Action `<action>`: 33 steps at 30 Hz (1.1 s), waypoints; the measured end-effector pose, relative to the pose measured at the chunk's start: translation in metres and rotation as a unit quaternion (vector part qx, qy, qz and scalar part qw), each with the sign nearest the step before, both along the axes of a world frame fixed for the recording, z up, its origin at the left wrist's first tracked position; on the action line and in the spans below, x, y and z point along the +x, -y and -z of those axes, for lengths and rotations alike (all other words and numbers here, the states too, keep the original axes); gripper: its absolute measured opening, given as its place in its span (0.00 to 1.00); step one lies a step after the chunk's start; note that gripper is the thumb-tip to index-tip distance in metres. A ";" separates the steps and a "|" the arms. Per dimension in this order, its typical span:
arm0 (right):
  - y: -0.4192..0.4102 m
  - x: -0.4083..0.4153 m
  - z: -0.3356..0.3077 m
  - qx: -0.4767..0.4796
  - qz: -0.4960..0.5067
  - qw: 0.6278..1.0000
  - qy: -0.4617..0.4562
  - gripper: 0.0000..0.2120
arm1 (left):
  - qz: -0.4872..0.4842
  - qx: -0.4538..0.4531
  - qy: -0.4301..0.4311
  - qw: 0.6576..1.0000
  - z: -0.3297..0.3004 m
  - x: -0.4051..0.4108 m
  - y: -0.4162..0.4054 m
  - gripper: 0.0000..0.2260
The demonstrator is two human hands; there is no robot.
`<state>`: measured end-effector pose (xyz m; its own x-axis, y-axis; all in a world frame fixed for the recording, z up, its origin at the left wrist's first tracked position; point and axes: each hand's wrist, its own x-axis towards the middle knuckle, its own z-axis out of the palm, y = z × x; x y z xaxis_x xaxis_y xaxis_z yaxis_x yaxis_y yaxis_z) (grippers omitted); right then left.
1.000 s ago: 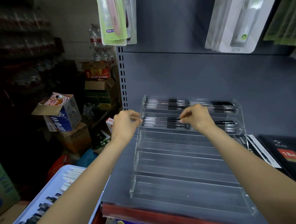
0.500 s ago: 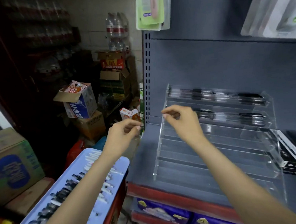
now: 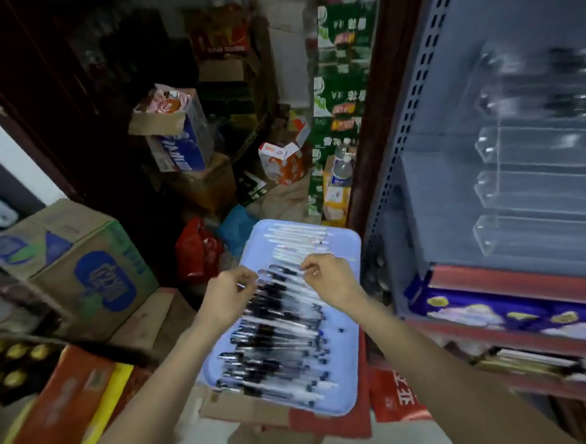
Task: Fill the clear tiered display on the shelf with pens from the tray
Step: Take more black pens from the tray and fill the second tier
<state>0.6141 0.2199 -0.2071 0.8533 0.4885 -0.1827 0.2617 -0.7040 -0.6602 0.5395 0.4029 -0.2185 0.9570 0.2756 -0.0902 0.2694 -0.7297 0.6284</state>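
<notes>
A light blue tray (image 3: 351, 324) sits on cartons below me. It holds a long row of black-and-clear pens (image 3: 278, 336) and some white pens (image 3: 296, 238) at its far end. My left hand (image 3: 227, 294) and right hand (image 3: 333, 281) hover over the top of the black row, fingers curled, with fingertips at either end of one pen. Blur hides whether they pinch it. The clear tiered display (image 3: 540, 186) stands on the grey shelf at the right. Dark pens (image 3: 570, 64) show blurred in its upper tiers, and the lower tiers hold nothing.
Cardboard cartons (image 3: 78, 266) crowd the floor at left and behind the tray. A red bag (image 3: 197, 251) lies past the tray. Green boxes (image 3: 340, 116) are stacked beside the shelf's perforated upright (image 3: 411, 101). Packaged goods (image 3: 496, 312) fill the shelf below the display.
My view swung left and down from the display to the tray. Both hands left the display's second tier and came down over the black pens.
</notes>
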 end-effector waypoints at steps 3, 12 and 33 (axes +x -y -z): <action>-0.023 -0.013 0.030 -0.055 0.028 0.997 -0.042 0.16 | 0.025 0.013 -0.031 0.999 0.027 -0.008 -0.025 0.09; -0.041 0.013 0.075 -0.188 0.029 0.982 -0.016 0.18 | 0.201 0.090 -0.075 0.973 0.083 0.040 -0.050 0.20; -0.050 0.048 0.092 -0.176 0.062 0.982 -0.018 0.04 | 0.064 -0.220 0.004 0.973 0.077 0.059 -0.068 0.07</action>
